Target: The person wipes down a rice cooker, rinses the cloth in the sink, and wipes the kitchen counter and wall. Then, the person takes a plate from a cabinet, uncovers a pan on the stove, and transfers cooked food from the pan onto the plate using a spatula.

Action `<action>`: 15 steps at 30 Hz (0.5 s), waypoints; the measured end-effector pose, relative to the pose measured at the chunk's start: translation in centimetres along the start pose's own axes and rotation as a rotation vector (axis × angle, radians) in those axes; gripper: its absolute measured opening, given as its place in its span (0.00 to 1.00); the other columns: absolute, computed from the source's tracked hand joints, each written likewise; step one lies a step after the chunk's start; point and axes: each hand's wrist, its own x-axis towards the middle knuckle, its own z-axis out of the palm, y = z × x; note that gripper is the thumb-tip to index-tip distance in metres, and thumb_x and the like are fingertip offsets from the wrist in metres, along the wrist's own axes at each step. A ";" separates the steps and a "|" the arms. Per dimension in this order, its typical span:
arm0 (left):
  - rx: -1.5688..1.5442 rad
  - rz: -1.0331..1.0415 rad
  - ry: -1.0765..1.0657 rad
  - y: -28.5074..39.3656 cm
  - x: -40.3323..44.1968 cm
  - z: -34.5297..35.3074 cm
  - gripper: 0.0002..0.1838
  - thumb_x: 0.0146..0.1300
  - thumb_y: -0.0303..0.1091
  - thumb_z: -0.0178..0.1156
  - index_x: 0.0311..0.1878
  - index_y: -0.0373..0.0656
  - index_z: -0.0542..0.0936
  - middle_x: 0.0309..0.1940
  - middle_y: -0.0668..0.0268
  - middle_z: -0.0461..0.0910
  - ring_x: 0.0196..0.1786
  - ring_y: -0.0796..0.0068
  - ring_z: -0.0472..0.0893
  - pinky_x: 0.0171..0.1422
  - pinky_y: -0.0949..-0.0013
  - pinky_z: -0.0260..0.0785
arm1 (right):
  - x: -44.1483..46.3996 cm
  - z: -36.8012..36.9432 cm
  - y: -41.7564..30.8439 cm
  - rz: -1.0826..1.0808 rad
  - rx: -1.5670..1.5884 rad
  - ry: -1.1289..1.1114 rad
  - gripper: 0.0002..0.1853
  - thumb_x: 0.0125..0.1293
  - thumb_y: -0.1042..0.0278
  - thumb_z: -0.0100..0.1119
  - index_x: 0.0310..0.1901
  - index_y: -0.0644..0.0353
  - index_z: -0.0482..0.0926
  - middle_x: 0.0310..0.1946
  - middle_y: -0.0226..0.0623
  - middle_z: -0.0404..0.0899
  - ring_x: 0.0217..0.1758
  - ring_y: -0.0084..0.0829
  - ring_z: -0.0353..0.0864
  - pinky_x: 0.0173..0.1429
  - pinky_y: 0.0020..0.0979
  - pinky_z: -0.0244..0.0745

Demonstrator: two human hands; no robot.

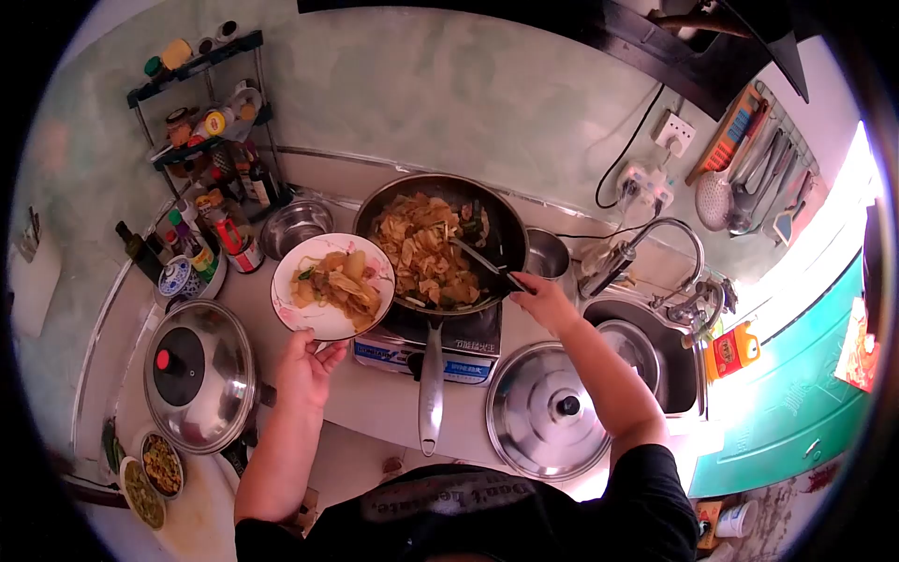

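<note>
My left hand (pixel 311 368) grips the near rim of a white plate (pixel 286 292) with a pink floral pattern. A serving of cooked cabbage-like food (pixel 339 286) lies on it. The plate is held up just left of a dark frying pan (pixel 508 225), which sits on a portable stove (pixel 468 347). More of the same food (pixel 423 245) fills much of the pan. My right hand (pixel 543 302) is closed around the dark handle of a spatula (pixel 476 255); its far end reaches into the food and is partly hidden. The pan's long handle (pixel 431 393) points toward me.
Lids lie at left (pixel 199 375) and right (pixel 548 412). A metal bowl (pixel 297 229) and several sauce bottles stand left of the pan, below a spice rack (pixel 201 103). The sink (pixel 679 375) and faucet (pixel 674 229) are at right. Two food dishes (pixel 142 492) sit lower left.
</note>
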 end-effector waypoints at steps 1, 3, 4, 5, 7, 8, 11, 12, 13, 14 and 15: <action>-0.001 0.003 0.000 -0.1 0.1 -0.1 0.20 0.55 0.39 0.50 0.50 0.39 0.67 0.39 0.61 0.74 0.38 0.64 0.77 0.40 0.68 0.71 | -0.1 0.0 0.5 -0.004 0.000 -0.001 0.24 0.54 0.68 0.58 0.54 0.57 0.69 0.21 0.27 0.69 0.23 0.18 0.64 0.27 0.21 0.61; 0.014 -0.009 -0.028 -0.1 0.0 -0.2 0.20 0.56 0.38 0.50 0.50 0.39 0.66 0.39 0.60 0.74 0.37 0.63 0.77 0.40 0.68 0.71 | -0.1 0.1 1.3 -0.023 0.040 0.008 0.23 0.54 0.68 0.58 0.54 0.58 0.69 0.22 0.27 0.70 0.23 0.17 0.64 0.28 0.20 0.62; 0.013 -0.005 -0.027 -0.1 0.0 -0.1 0.20 0.56 0.38 0.50 0.50 0.39 0.66 0.39 0.60 0.74 0.37 0.63 0.77 0.40 0.68 0.71 | -0.4 0.1 1.3 -0.026 0.040 0.006 0.23 0.54 0.68 0.58 0.54 0.58 0.69 0.22 0.27 0.70 0.23 0.17 0.64 0.28 0.20 0.62; 0.014 -0.009 -0.023 -0.1 0.0 0.0 0.20 0.56 0.38 0.50 0.50 0.38 0.66 0.40 0.59 0.74 0.37 0.63 0.77 0.40 0.68 0.71 | -0.9 0.0 1.1 -0.048 0.024 0.020 0.23 0.54 0.68 0.58 0.54 0.58 0.69 0.22 0.27 0.70 0.24 0.17 0.64 0.28 0.20 0.62; 0.012 -0.009 -0.019 -0.1 -0.2 0.6 0.20 0.56 0.38 0.49 0.50 0.38 0.66 0.40 0.59 0.73 0.37 0.63 0.77 0.40 0.68 0.71 | -1.5 -0.1 0.7 -0.073 0.006 0.033 0.23 0.54 0.68 0.58 0.53 0.59 0.69 0.23 0.27 0.70 0.24 0.17 0.64 0.29 0.19 0.62; -0.013 -0.005 0.006 0.0 -0.3 1.2 0.16 0.56 0.35 0.48 0.46 0.37 0.68 0.37 0.58 0.74 0.35 0.63 0.78 0.37 0.69 0.73 | -1.7 -0.4 0.7 -0.052 0.055 0.017 0.23 0.54 0.68 0.57 0.53 0.59 0.70 0.23 0.27 0.71 0.25 0.16 0.64 0.30 0.19 0.62; -0.040 -0.009 0.028 0.3 -0.2 2.0 0.13 0.56 0.32 0.48 0.43 0.36 0.69 0.34 0.57 0.75 0.33 0.63 0.79 0.33 0.70 0.74 | -2.8 -1.0 -1.0 -0.038 0.084 0.019 0.22 0.55 0.69 0.57 0.53 0.59 0.70 0.24 0.26 0.71 0.25 0.16 0.63 0.31 0.18 0.62; -0.036 -0.020 0.025 0.4 0.0 2.2 0.13 0.55 0.32 0.48 0.43 0.35 0.69 0.34 0.56 0.75 0.33 0.62 0.79 0.33 0.70 0.74 | -3.2 -1.2 -1.6 -0.040 0.070 0.039 0.22 0.55 0.69 0.57 0.53 0.59 0.70 0.24 0.26 0.71 0.25 0.15 0.63 0.31 0.17 0.61; -0.040 -0.018 0.023 0.3 0.3 2.4 0.13 0.55 0.32 0.48 0.43 0.35 0.69 0.34 0.56 0.75 0.33 0.62 0.79 0.33 0.70 0.74 | -3.2 -1.6 -1.8 -0.043 0.066 0.039 0.22 0.55 0.69 0.57 0.53 0.59 0.70 0.24 0.26 0.71 0.25 0.15 0.63 0.31 0.17 0.61; -0.028 -0.024 0.017 0.2 0.7 2.5 0.13 0.55 0.32 0.48 0.42 0.35 0.68 0.34 0.56 0.75 0.33 0.62 0.79 0.33 0.70 0.74 | -3.3 -2.2 -1.9 -0.074 0.029 0.044 0.21 0.55 0.69 0.57 0.53 0.59 0.70 0.25 0.26 0.71 0.26 0.15 0.64 0.31 0.18 0.62; -0.017 -0.031 0.012 0.2 0.9 2.7 0.13 0.55 0.31 0.48 0.42 0.35 0.68 0.34 0.56 0.75 0.33 0.63 0.78 0.33 0.71 0.74 | -3.4 -2.7 -2.4 -0.104 -0.010 0.048 0.21 0.55 0.69 0.56 0.53 0.59 0.70 0.25 0.25 0.71 0.27 0.15 0.64 0.32 0.18 0.62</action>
